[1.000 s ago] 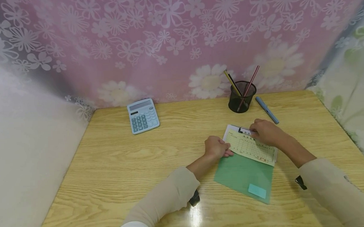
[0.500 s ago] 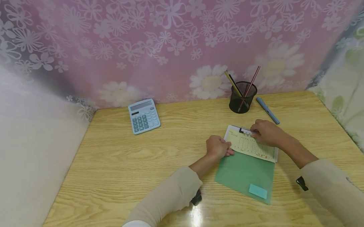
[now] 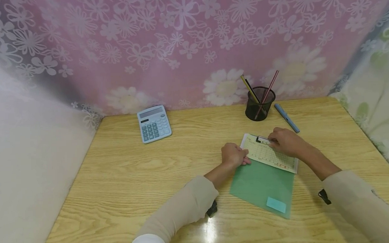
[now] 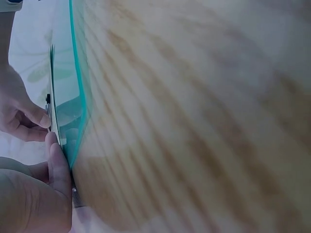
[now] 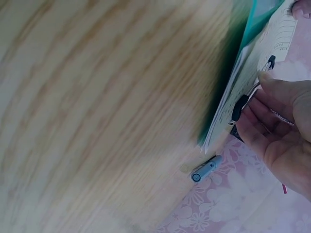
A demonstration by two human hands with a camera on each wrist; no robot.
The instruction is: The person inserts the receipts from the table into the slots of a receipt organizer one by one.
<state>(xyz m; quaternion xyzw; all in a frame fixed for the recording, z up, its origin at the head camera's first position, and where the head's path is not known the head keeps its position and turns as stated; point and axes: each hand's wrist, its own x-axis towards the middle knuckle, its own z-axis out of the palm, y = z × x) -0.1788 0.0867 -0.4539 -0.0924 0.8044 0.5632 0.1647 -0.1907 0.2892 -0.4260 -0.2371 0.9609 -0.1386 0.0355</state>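
A green clipboard [image 3: 262, 183] lies on the right side of the table, with a pale blue label near its lower edge. On its upper half is a yellow printed form [image 3: 263, 155] over white paper, its top edge at the metal clip [image 3: 258, 139]. My left hand [image 3: 233, 155] pinches the left edge of the form and paper, thumb on top. My right hand [image 3: 286, 142] grips the clip, thumb and fingers about its wire part [image 5: 255, 88]. The left wrist view shows the sheets raised apart from the green board [image 4: 77, 92].
A blue calculator [image 3: 154, 124] lies at the back left. Behind the clipboard stands a black mesh pen cup [image 3: 259, 104] with pencils in it, and a blue pen [image 3: 287, 118] lies to its right. A flowered curtain [image 3: 179, 47] borders the back edge.
The yellow form has slid slightly up toward the clip and lies squarer over the white paper. Both hands keep their hold and have barely moved.
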